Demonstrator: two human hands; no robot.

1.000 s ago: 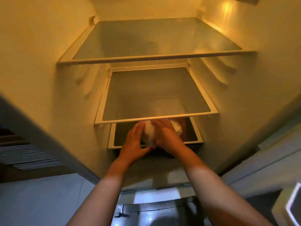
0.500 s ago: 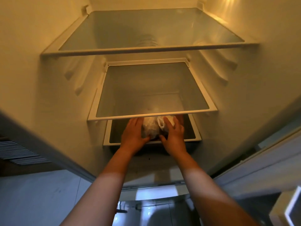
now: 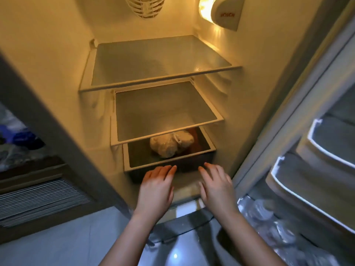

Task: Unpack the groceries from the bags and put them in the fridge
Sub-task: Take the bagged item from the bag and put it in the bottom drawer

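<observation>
Both hands are stretched toward the bottom of the open fridge (image 3: 57,54). The left hand (image 3: 156,186) has its fingers straight and close to each other, and it holds nothing. The fingertips reach the front edge of the crisper drawer (image 3: 165,166), but I cannot tell if they touch it. The right hand (image 3: 216,184) is beside it, also flat with straight fingers and holding nothing, and its fingertips are near the right part of the same edge. The two hands are apart from each other.

Beyond the hands, inside the drawer, lies a tied clear plastic bag (image 3: 172,145) with something pale in it. It rests toward the back of the drawer, partly under the lower glass shelf (image 3: 165,112). Higher above the hands is the upper glass shelf (image 3: 157,62). To the right of the right hand stands the fridge door (image 3: 317,160) with its racks, and water bottles (image 3: 269,214) are in the lowest rack.
</observation>
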